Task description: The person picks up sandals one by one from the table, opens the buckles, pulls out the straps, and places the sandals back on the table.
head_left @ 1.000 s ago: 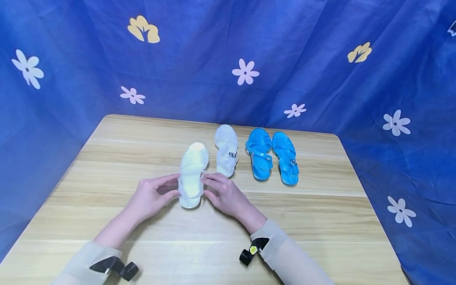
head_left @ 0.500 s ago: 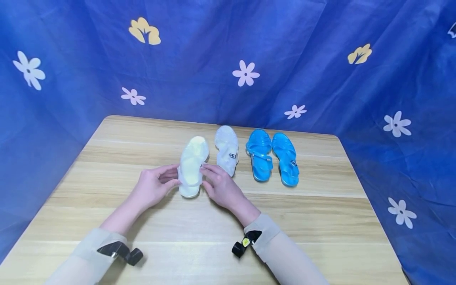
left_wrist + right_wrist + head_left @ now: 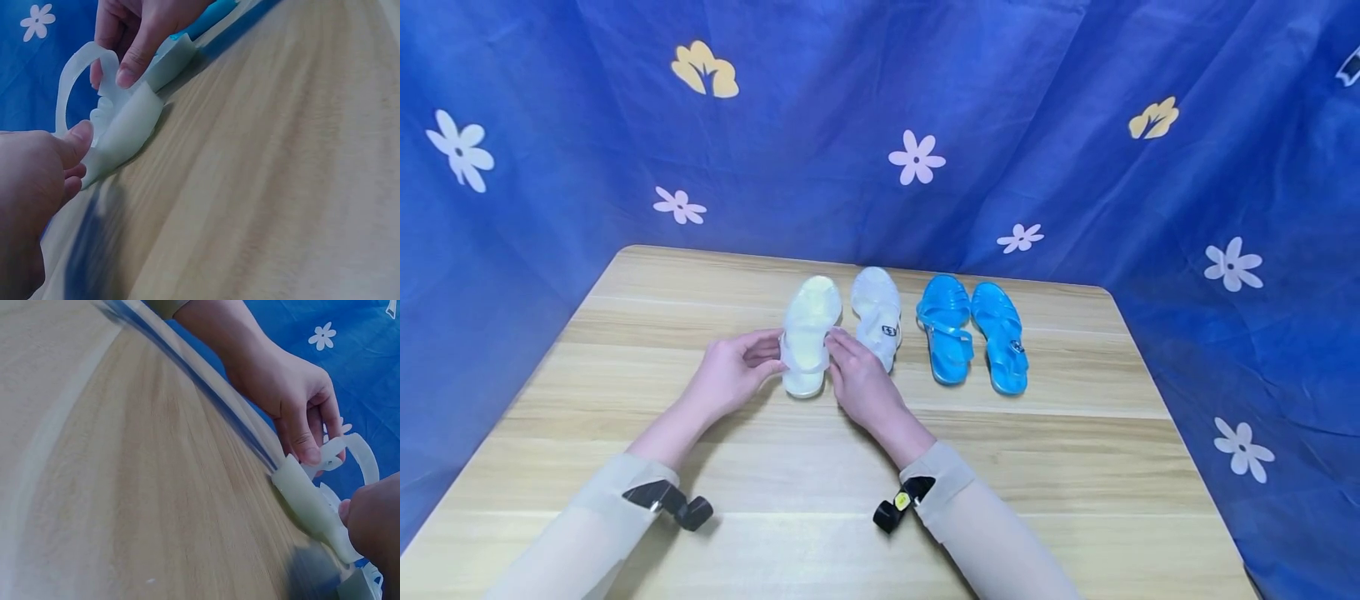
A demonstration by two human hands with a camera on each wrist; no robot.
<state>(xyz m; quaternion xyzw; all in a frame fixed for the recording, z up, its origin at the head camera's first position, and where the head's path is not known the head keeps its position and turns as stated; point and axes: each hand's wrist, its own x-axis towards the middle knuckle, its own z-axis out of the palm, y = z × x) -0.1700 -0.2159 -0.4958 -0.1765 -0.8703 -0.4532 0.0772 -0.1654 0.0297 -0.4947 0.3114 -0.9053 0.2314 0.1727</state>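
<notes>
A translucent white sandal (image 3: 808, 333) lies sole down on the table, toe toward the back, in the head view. My left hand (image 3: 741, 371) pinches its side strap between thumb and fingers, as the right wrist view shows with the left hand (image 3: 287, 394). On the opposite side, my right hand (image 3: 865, 379) grips the strap near the sandal's edge. The ankle strap (image 3: 62, 94) arches up above the sole in the left wrist view. A second white sandal (image 3: 874, 304) stands just right of the held one, its heel partly behind my right hand.
Two blue sandals (image 3: 946, 329) sit side by side, right of the white ones. Everything rests on a wood-grain table (image 3: 1075, 467). A blue curtain (image 3: 820, 100) with flower prints closes off the back and both sides.
Both hands have slid the white sandal away from me, toward the back of the table, so it is now about level with the other white sandal. The blue sandals stay put.
</notes>
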